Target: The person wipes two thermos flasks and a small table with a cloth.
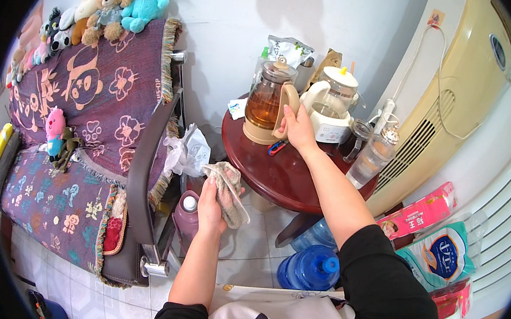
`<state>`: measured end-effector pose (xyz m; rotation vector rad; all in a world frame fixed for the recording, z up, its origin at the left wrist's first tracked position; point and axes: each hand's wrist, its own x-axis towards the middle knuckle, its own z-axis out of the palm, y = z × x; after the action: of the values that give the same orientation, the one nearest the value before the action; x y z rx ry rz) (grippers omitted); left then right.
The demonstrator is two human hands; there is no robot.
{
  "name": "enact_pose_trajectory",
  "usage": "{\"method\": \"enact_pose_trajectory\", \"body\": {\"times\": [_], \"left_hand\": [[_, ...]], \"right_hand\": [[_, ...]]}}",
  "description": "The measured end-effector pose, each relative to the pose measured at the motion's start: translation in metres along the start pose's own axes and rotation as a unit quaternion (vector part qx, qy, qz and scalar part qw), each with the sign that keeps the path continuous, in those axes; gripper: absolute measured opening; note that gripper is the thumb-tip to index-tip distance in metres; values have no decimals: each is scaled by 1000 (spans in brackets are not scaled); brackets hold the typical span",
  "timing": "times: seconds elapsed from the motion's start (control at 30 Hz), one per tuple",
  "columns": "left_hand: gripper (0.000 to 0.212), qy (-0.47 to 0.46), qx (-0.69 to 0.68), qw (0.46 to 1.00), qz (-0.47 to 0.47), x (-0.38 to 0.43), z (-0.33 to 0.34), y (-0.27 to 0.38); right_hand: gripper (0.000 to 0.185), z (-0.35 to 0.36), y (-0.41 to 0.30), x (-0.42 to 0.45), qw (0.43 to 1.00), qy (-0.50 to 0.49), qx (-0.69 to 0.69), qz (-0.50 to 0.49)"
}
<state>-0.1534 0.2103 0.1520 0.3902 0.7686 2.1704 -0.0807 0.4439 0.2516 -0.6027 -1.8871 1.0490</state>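
Observation:
My right hand (297, 126) grips the tan handle of a glass electric kettle (264, 108) holding amber liquid. The kettle stands upright on its beige base near the left rim of a round dark-red table (290, 173). In my left hand (212, 203) is a grey-beige cloth (228, 193), bunched up in front of the table edge. A second glass kettle (331, 116) with a white handle and base stands just right of my right hand. Below the handle lies a small red and blue item (277, 148).
Behind the kettles are packaged bags (290, 49) and bottles. A glass pitcher (358, 136) and a clear tumbler (372, 162) stand at the table's right. A blanket-covered sofa (87, 124) is left; a blue water jug (309, 269) stands on the floor. Tissue packs (439, 255) lie right.

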Motion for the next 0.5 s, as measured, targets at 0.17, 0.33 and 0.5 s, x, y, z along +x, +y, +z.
{"method": "enact_pose_trajectory", "body": {"times": [0.17,0.33,0.5], "left_hand": [[40,-10,7,1000,1,-4,0,-1],[38,-41,42,998,1,-6,6,-11],[32,-46,49,998,-3,-13,23,-20]], "right_hand": [[28,-22,-7,-21,1000,5,13,8],[27,-45,-8,-41,1000,7,-1,6],[27,-58,-16,-61,1000,11,-7,15]]}}
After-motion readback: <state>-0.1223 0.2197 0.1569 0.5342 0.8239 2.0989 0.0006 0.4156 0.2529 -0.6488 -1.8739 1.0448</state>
